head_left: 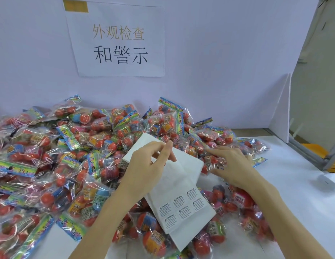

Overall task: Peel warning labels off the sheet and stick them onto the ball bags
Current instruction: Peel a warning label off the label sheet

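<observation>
My left hand (pixel 150 165) holds a white label sheet (pixel 183 186) above the pile, fingers curled over its upper part and thumb behind. Several black-printed warning labels (pixel 179 206) remain on the sheet's lower end; the upper part is bare backing. My right hand (pixel 232 165) reaches into the pile just right of the sheet, its index finger stretched left and its fingers around a clear ball bag (pixel 215 161). Many clear bags of red and coloured balls (pixel 73 161) cover the table in a heap.
A white table (pixel 294 193) shows bare at the right. A white wall with a printed paper sign (pixel 118 40) stands behind the pile. At the far right are a white panel (pixel 280 113), a metal frame (pixel 312 156) and a small white device (pixel 329 179).
</observation>
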### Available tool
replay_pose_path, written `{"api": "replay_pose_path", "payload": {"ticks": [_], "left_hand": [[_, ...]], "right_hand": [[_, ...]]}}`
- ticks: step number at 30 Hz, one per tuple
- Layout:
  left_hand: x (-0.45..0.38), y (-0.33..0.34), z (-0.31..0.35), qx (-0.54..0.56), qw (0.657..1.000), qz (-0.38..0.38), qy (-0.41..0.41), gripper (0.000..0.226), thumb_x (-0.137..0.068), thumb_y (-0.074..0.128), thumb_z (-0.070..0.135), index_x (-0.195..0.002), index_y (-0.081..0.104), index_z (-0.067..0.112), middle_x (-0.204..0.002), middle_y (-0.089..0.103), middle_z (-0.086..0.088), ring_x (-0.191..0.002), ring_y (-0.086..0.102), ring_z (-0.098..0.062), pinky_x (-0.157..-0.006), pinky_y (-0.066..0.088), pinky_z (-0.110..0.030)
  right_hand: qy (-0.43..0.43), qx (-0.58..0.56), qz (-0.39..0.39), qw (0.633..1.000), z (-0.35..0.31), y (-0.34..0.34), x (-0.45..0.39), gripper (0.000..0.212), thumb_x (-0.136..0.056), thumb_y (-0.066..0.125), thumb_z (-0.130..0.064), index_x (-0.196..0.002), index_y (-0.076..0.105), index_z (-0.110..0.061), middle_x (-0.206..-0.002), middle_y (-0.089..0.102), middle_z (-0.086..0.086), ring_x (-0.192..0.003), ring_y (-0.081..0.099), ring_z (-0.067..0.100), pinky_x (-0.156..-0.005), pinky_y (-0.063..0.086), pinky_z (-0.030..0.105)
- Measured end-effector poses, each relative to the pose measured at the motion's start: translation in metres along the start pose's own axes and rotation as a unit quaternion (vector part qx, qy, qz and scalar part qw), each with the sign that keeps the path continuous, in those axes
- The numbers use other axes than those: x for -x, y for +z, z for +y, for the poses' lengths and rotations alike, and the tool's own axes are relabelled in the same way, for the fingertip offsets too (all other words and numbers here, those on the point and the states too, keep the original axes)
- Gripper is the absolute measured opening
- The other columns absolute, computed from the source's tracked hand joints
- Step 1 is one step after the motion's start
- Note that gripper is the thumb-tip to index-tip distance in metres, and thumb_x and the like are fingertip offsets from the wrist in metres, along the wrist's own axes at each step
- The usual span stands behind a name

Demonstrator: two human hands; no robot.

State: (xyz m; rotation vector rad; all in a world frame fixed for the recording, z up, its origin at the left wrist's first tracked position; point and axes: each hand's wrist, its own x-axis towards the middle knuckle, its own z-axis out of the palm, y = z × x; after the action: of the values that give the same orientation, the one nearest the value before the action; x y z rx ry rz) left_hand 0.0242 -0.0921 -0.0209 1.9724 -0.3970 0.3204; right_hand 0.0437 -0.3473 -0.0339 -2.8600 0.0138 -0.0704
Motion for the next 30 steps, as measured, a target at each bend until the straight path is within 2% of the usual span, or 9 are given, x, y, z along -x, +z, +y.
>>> {"api": "replay_pose_path", "payload": {"ticks": [3,6,9,10,15,19,23,27,30], "left_hand": [[0.0,0.0,0.001,-0.005,1.0,-0.006,-0.002,0.043,-0.104,0.05,0.046,-0.078,0.073,0.021,-0.079,0.065,0.03,-0.061,0.059,0.004,-0.066,0.047,-0.015],[0.0,0.0,0.0,-0.003,1.0,-0.008,-0.001,0.043,-0.105,0.05,0.044,-0.078,0.073,0.02,-0.081,0.066,0.029,-0.061,0.059,0.004,-0.066,0.048,-0.016],[0.0,0.001,-0.001,0.002,1.0,-0.009,0.002,0.043,-0.105,0.051,0.043,-0.078,0.073,0.019,-0.081,0.066,0.028,-0.06,0.058,0.003,-0.065,0.048,-0.015],[0.0,0.001,-0.001,0.003,1.0,-0.009,0.003,0.043,-0.105,0.051,0.043,-0.078,0.073,0.019,-0.081,0.066,0.028,-0.06,0.058,0.003,-0.064,0.048,-0.015],[0.0,0.002,-0.003,0.008,1.0,-0.007,0.002,0.04,-0.105,0.054,0.041,-0.076,0.073,0.02,-0.084,0.068,0.024,-0.062,0.059,-0.001,-0.06,0.049,-0.016],[-0.001,0.002,-0.004,0.015,1.0,-0.016,0.008,0.029,-0.104,0.061,0.034,-0.079,0.072,0.026,-0.088,0.07,0.02,-0.068,0.062,-0.003,-0.057,0.052,-0.017],[0.0,0.004,-0.006,0.02,0.999,-0.035,0.003,0.009,-0.098,0.073,0.025,-0.099,0.072,0.034,-0.097,0.07,0.02,-0.084,0.066,-0.006,-0.069,0.058,-0.027],[0.0,0.006,-0.006,0.042,0.997,-0.063,0.013,0.066,-0.084,0.088,0.037,-0.132,0.046,0.054,-0.119,0.06,0.03,-0.108,0.065,-0.003,-0.083,0.058,-0.021],[0.003,0.013,-0.002,0.079,0.995,-0.063,0.023,0.057,-0.085,0.082,0.046,-0.13,0.048,0.052,-0.124,0.061,0.033,-0.118,0.062,0.001,-0.088,0.055,-0.019]], "right_hand": [[-0.001,-0.007,0.006,1.0,-0.001,0.006,-0.003,0.062,-0.089,0.081,-0.037,-0.145,0.056,-0.043,-0.147,0.056,-0.011,-0.14,0.042,0.026,-0.115,0.031,0.048],[-0.014,-0.059,0.053,0.997,0.003,0.007,-0.006,0.032,-0.084,0.085,-0.037,-0.115,0.076,-0.034,-0.115,0.071,-0.012,-0.118,0.06,0.021,-0.107,0.042,0.048],[-0.03,-0.107,0.118,0.987,0.004,0.007,-0.008,0.003,-0.091,0.08,-0.027,-0.093,0.08,-0.028,-0.093,0.07,-0.014,-0.097,0.064,0.019,-0.098,0.047,0.048],[-0.036,-0.126,0.142,0.981,0.006,0.006,-0.009,0.006,-0.092,0.078,-0.021,-0.089,0.08,-0.026,-0.089,0.069,-0.014,-0.092,0.064,0.019,-0.095,0.047,0.046],[-0.054,-0.203,0.205,0.956,0.009,0.0,-0.01,0.008,-0.103,0.062,-0.012,-0.098,0.068,-0.013,-0.097,0.064,-0.001,-0.089,0.06,0.019,-0.08,0.042,0.029],[-0.055,-0.274,0.254,0.926,0.004,-0.004,-0.006,0.01,-0.109,0.05,-0.017,-0.101,0.053,-0.021,-0.084,0.064,-0.007,-0.074,0.065,0.014,-0.067,0.041,0.03],[-0.053,-0.395,0.279,0.874,-0.01,-0.009,0.002,0.013,-0.11,0.048,-0.02,-0.1,0.055,-0.026,-0.086,0.069,-0.007,-0.062,0.074,0.019,-0.054,0.049,0.027],[-0.047,-0.487,0.23,0.842,-0.026,-0.007,0.006,0.012,-0.109,0.052,-0.016,-0.105,0.064,-0.015,-0.089,0.075,0.008,-0.079,0.074,0.025,-0.066,0.058,0.04],[-0.069,-0.534,0.167,0.826,-0.04,-0.002,0.011,0.013,-0.108,0.054,-0.01,-0.108,0.067,-0.008,-0.084,0.076,0.014,-0.064,0.072,0.021,-0.048,0.051,0.029]]}}
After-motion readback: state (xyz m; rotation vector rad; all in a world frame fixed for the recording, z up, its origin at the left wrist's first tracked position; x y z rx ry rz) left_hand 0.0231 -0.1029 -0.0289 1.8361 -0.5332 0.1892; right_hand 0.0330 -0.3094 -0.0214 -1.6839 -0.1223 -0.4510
